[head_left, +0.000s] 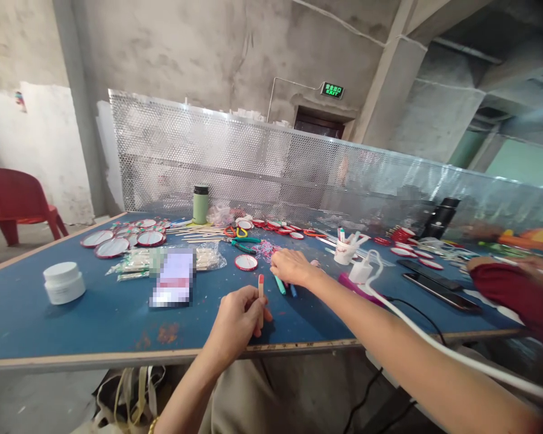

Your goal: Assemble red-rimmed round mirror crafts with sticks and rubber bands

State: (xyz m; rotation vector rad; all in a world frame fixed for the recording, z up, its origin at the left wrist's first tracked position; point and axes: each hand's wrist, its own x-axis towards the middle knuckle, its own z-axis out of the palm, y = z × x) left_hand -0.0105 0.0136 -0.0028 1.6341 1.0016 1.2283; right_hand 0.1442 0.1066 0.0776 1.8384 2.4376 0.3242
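Note:
My left hand [239, 316] is closed round a flat wooden stick [261, 292] that stands upright with a red tip, just above the front edge of the blue table. Farther forward, my right hand [292, 267] points down with its fingers bent together beside a small heap of pink and purple strings [268, 249]. What those fingers pinch, if anything, is hidden. Beneath that hand lie a green marker [280, 285] and a blue marker [294, 291]. A round red-rimmed disc [245, 262] lies to the left of the heap, with green-handled pliers [244, 246] behind it.
On the left are a white jar [64, 283], a phone [174, 277], bagged sticks [136, 260] and several red-rimmed discs [112, 246]. A white cup [344, 252] and white cable [389, 301] are on the right, near a co-worker's sleeve [502, 286]. A perforated metal screen [253, 163] bounds the back.

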